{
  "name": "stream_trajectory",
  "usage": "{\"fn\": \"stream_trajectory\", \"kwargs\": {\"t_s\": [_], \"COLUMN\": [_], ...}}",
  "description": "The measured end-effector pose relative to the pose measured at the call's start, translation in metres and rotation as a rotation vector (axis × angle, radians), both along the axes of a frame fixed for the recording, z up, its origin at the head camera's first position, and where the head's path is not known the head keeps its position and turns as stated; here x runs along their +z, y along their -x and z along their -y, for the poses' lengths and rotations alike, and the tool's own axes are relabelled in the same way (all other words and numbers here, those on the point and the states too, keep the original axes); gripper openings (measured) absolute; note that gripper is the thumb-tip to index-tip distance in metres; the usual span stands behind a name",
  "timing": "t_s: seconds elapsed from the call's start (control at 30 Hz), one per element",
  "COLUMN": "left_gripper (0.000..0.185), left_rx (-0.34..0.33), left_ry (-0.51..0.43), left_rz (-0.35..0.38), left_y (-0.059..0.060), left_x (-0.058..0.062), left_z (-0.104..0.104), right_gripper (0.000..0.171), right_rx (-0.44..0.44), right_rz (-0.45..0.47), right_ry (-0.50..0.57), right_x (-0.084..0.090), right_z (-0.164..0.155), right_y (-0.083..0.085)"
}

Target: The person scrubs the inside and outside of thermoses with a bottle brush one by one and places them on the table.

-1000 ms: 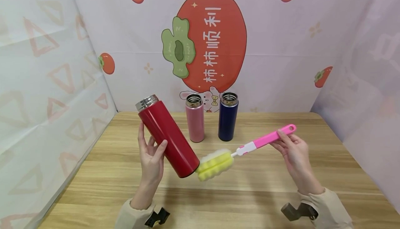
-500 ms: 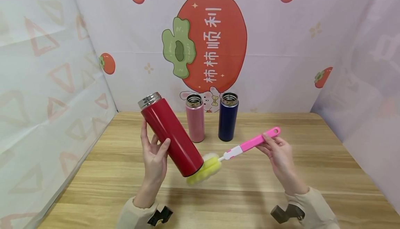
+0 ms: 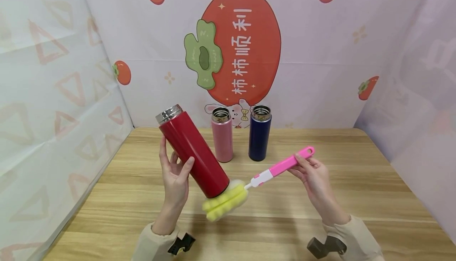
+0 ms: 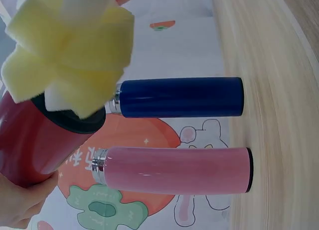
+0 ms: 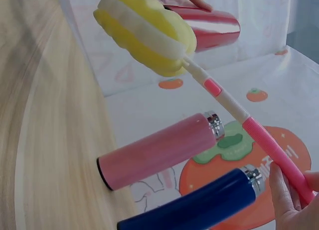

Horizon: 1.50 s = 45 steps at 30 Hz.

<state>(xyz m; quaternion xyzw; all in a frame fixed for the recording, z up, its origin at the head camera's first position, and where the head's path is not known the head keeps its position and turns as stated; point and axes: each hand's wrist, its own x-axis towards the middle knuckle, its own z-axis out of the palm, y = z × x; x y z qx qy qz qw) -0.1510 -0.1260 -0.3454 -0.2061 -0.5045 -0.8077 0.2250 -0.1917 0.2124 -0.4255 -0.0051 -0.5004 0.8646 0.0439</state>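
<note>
Two flasks [image 3: 223, 142] stand behind the bottle [image 3: 195, 155] and brush [image 3: 261, 178].

Left grip [image 3: 176, 181] clasping, right grip [image 3: 315, 176] pinching, forearms [image 3: 334, 210] angled inward

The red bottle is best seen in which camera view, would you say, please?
The head view: it takes in the red bottle from metal neck to base. The left wrist view shows only its lower end, partly behind the yellow sponge; the right wrist view shows part of it, beyond the sponge.
</note>
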Motion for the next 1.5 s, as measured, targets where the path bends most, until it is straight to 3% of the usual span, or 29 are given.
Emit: {"fn": "stream_trajectory", "kwargs": {"t_s": [0.1, 0.27, 0.4, 0.5, 0.67, 0.73, 0.8, 1.0, 1.07, 1.17, 1.4, 1.5], "left_gripper": [0.077, 0.077, 0.078, 0.078, 0.079, 0.079, 0.079, 0.081, 0.081, 0.081, 0.081, 0.081], "left_rx": [0.026, 0.072, 0.097, 0.107, 0.140, 0.160, 0.186, 0.264, 0.292, 0.334, 0.433, 0.447], "left_ry": [0.028, 0.090, 0.130, 0.130, 0.156, 0.190, 0.220, 0.246, 0.246, 0.254, 0.315, 0.307], "left_rz": [-0.001, 0.016, 0.019, 0.015, 0.024, 0.041, 0.068, 0.156, 0.180, 0.210, 0.309, 0.307], "left_y": [0.001, 0.001, 0.003, 0.006, 0.013, 0.018, 0.024, 0.041, 0.046, 0.054, 0.071, 0.086], "left_x": [-0.001, -0.002, -0.005, -0.006, -0.009, -0.012, -0.015, -0.027, -0.031, -0.036, -0.046, -0.062], "left_z": [0.001, 0.004, 0.008, 0.010, 0.017, 0.021, 0.025, 0.039, 0.043, 0.048, 0.062, 0.073], "right_gripper": [0.018, 0.022, 0.020, 0.021, 0.031, 0.033, 0.033, 0.017, 0.012, 0.014, 0.014, 0.015], "right_rx": [0.004, -0.018, -0.003, -0.040, -0.099, -0.133, -0.182, -0.292, -0.297, -0.319, -0.327, -0.306], "right_rz": [-0.038, -0.091, -0.117, -0.076, -0.159, -0.214, -0.233, -0.275, -0.287, -0.282, -0.320, -0.325], "right_ry": [0.018, 0.020, 0.067, 0.065, 0.088, 0.092, 0.044, -0.082, -0.064, -0.022, 0.072, 0.098], "right_x": [0.009, -0.010, 0.004, 0.008, -0.038, -0.046, -0.029, 0.068, 0.083, 0.091, 0.089, 0.088], "right_z": [0.000, -0.021, -0.025, -0.033, -0.072, -0.082, -0.078, -0.027, -0.019, -0.017, -0.030, -0.033], "right_y": [-0.005, 0.007, 0.000, -0.001, 0.027, 0.029, 0.016, -0.052, -0.063, -0.070, -0.073, -0.074]}}
